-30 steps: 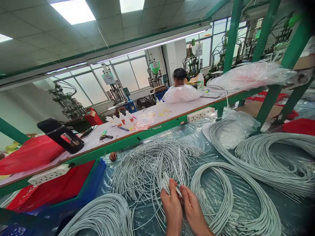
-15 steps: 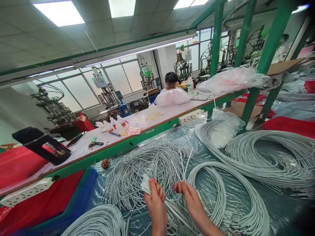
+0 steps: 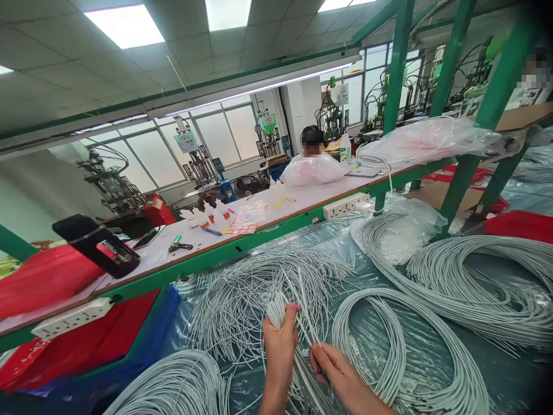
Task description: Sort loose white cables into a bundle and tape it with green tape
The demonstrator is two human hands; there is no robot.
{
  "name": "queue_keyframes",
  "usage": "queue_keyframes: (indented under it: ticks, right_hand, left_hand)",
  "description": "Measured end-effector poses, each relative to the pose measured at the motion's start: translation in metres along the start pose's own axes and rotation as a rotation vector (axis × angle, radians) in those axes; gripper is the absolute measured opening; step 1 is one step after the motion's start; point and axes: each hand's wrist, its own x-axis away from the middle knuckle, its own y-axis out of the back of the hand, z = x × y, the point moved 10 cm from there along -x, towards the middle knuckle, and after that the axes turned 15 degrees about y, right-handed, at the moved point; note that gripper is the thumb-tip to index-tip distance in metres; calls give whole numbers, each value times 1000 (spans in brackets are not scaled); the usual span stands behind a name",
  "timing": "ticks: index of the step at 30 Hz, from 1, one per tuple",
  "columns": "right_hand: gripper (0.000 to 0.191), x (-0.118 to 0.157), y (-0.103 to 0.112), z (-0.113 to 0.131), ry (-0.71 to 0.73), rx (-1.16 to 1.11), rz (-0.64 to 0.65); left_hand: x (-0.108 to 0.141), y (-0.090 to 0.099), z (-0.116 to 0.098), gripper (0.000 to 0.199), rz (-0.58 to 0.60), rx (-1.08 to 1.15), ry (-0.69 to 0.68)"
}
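Shifted since the earlier frame: my right hand (image 3: pixel 336 368), lower and closer to my left hand (image 3: pixel 280 341). Heap of loose grey cables (image 3: pixel 237 305), just beyond both hands. Cable bundle (image 3: pixel 275 311), gripped in my closed left fist. Few strands (image 3: pixel 307 305), pinched between right thumb and fingers.

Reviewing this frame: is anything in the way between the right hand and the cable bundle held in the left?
Nothing visible blocks it. The right hand pinches a few thin strands beside the left hand, which grips the cable bundle; a narrow gap separates the hands.
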Motion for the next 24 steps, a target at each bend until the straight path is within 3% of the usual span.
queue_keyframes:
  ticks: [5, 15, 20, 24]
  right_hand:
    - [57, 17, -9, -11, -54, 140, 145]
    - [59, 16, -12, -6, -49, 247, 193]
    - [56, 16, -16, -13, -66, 174, 165]
    - [56, 11, -17, -12, -38, 191, 118]
  left_hand:
    - [0, 1, -17, 58, 68, -48, -11]
    - [11, -1, -21, 55, 111, -46, 11]
    - [4, 17, -14, 55, -47, 16, 17]
    - [1, 26, -17, 50, -125, 34, -55]
